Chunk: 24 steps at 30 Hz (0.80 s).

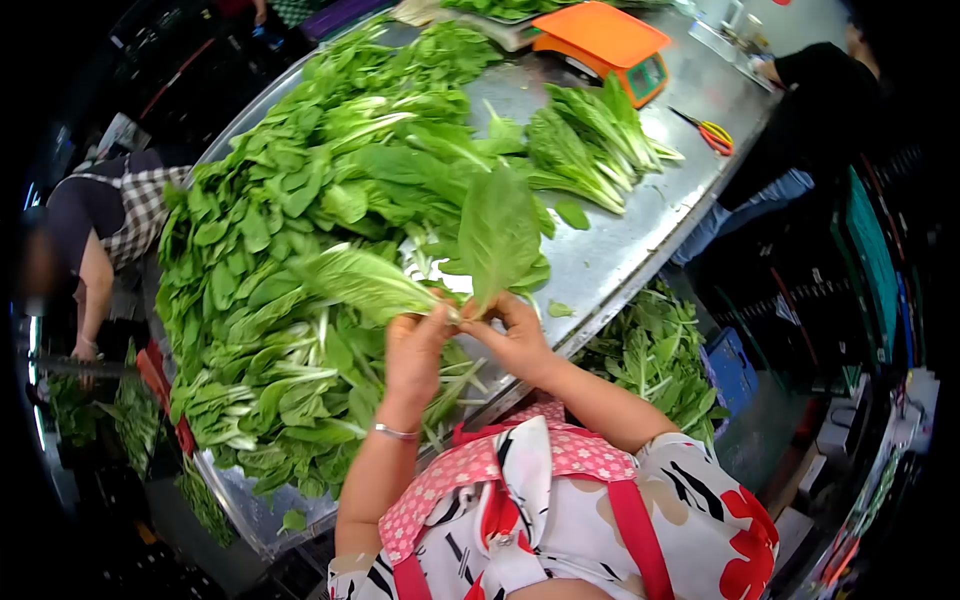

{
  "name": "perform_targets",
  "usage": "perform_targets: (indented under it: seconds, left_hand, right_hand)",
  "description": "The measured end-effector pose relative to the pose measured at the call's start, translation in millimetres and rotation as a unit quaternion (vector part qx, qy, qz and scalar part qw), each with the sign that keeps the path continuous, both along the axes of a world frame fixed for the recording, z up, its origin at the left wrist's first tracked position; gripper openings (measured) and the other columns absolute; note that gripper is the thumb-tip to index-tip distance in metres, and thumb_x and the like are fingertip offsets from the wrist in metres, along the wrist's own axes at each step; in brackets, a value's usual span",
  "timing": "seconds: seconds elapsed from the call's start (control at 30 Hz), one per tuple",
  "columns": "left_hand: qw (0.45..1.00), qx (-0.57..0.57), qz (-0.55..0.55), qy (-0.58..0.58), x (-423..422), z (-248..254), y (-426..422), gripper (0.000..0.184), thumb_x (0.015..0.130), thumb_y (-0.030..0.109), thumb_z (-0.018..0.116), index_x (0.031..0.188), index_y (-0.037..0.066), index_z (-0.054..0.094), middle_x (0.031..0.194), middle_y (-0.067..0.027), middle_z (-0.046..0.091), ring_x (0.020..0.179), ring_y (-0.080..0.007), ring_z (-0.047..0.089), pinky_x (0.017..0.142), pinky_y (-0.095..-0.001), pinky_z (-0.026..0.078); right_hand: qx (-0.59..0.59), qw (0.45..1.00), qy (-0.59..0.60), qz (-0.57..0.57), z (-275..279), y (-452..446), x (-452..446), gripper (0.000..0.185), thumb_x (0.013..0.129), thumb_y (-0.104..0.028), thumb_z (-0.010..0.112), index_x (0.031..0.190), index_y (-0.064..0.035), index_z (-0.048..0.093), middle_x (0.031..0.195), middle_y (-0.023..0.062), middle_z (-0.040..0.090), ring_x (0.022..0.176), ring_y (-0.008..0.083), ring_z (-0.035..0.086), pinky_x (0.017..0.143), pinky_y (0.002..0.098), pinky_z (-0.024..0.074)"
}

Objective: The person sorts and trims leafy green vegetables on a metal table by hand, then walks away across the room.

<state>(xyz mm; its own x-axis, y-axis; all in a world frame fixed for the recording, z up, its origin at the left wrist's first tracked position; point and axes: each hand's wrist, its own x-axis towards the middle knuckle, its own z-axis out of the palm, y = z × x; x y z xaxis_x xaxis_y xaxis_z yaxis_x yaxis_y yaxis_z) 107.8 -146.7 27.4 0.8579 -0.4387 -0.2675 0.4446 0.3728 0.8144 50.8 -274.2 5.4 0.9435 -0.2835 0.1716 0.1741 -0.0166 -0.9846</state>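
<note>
My left hand (415, 345) is closed on the white stem end of a leafy green (360, 280), whose leaves point left over the pile. Close beside it, my right hand (510, 335) pinches the base of a broad upright leaf (497, 235). The fingertips of both hands meet at the stems, so I cannot tell whether the leaf is still joined to the plant. Around and beyond my hands spreads a big heap of leafy greens (260, 240) on a metal table (640, 215).
At the far end stands an orange scale (600, 40). Scissors (712, 133) with red and yellow handles lie near the right edge, beside a row of greens (590, 145). More greens (650, 355) sit below the table at right. People stand at left and far right.
</note>
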Motion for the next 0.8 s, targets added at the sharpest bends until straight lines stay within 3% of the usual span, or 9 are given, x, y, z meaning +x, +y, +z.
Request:
perform_targets:
  seconds: [0.17,0.2,0.23,0.3,0.37,0.4,0.47,0.57,0.8]
  left_hand:
    - [0.983,0.022,0.144,-0.115,47,47,18,0.022,0.083,0.008,0.053,0.104,0.001,0.051,0.097,-0.0127,0.058,0.089,-0.0175,0.057,0.065,-0.0269,0.050]
    - [0.979,0.011,0.155,-0.135,52,54,23,0.023,0.083,0.007,0.053,0.105,0.000,0.050,0.099,-0.0138,0.058,0.089,-0.0185,0.057,0.065,-0.0270,0.050]
    - [0.973,-0.002,0.168,-0.158,56,60,30,0.024,0.083,0.007,0.053,0.106,-0.001,0.050,0.101,-0.0150,0.057,0.090,-0.0195,0.057,0.065,-0.0270,0.050]
    - [0.970,0.025,0.188,-0.154,62,66,39,0.026,0.084,0.007,0.052,0.108,-0.003,0.048,0.102,-0.0171,0.056,0.092,-0.0210,0.056,0.065,-0.0269,0.050]
    - [0.969,0.039,0.187,-0.153,64,67,42,0.024,0.084,0.006,0.051,0.106,-0.004,0.049,0.099,-0.0158,0.057,0.089,-0.0199,0.056,0.064,-0.0267,0.049]
    - [0.970,0.035,0.185,-0.152,62,63,41,0.024,0.084,0.006,0.051,0.106,-0.004,0.049,0.099,-0.0158,0.057,0.089,-0.0199,0.056,0.064,-0.0267,0.049]
    - [0.979,0.047,0.133,-0.147,61,52,29,0.021,0.083,0.006,0.051,0.102,-0.004,0.049,0.095,-0.0132,0.055,0.086,-0.0191,0.055,0.064,-0.0270,0.047]
    - [0.990,0.048,0.077,-0.105,36,26,8,0.017,0.080,0.004,0.050,0.096,-0.001,0.048,0.095,-0.0112,0.053,0.087,-0.0206,0.053,0.066,-0.0311,0.046]
    - [0.996,0.078,-0.016,-0.029,-8,-22,-4,0.021,0.079,0.003,0.053,0.100,-0.001,0.050,0.094,-0.0093,0.055,0.085,-0.0192,0.055,0.065,-0.0316,0.048]
  right_hand:
    - [-0.019,0.982,-0.184,0.028,21,-5,-3,0.014,0.076,-0.015,0.063,0.081,-0.0028,0.057,0.081,0.0086,0.058,0.074,0.0211,0.056,0.065,0.0291,0.0445]
    - [-0.196,0.973,-0.046,0.110,14,-15,-5,0.017,0.076,-0.018,0.062,0.082,-0.0026,0.058,0.081,0.0102,0.059,0.076,0.0237,0.057,0.066,0.0310,0.0450]
    - [-0.363,0.909,0.093,0.184,7,-23,-4,0.020,0.076,-0.021,0.061,0.082,-0.0024,0.059,0.081,0.0118,0.059,0.077,0.0262,0.057,0.067,0.0329,0.0455]
    - [-0.342,0.906,0.144,0.206,-1,-46,-3,0.024,0.075,-0.024,0.058,0.083,-0.0014,0.060,0.080,0.0153,0.058,0.078,0.0304,0.056,0.068,0.0363,0.0450]
    - [-0.317,0.943,0.105,0.004,-8,-68,3,0.022,0.074,-0.021,0.058,0.081,-0.0004,0.061,0.079,0.0158,0.057,0.077,0.0301,0.055,0.068,0.0364,0.0452]
    - [-0.320,0.942,0.106,0.001,-13,-78,11,0.022,0.074,-0.021,0.058,0.081,-0.0004,0.061,0.079,0.0158,0.057,0.077,0.0301,0.055,0.068,0.0364,0.0452]
    - [-0.364,0.913,0.080,-0.168,-25,-101,31,0.022,0.073,-0.024,0.061,0.080,-0.0030,0.062,0.080,0.0137,0.057,0.077,0.0300,0.054,0.068,0.0379,0.0444]
    - [-0.458,0.852,0.232,-0.099,-56,-105,46,0.023,0.072,-0.024,0.062,0.078,-0.0016,0.061,0.083,0.0156,0.055,0.084,0.0316,0.052,0.072,0.0397,0.0433]
    - [-0.289,0.920,0.242,-0.105,-40,-104,46,0.021,0.068,-0.024,0.065,0.074,-0.0043,0.062,0.076,0.0148,0.060,0.076,0.0313,0.058,0.065,0.0390,0.0458]
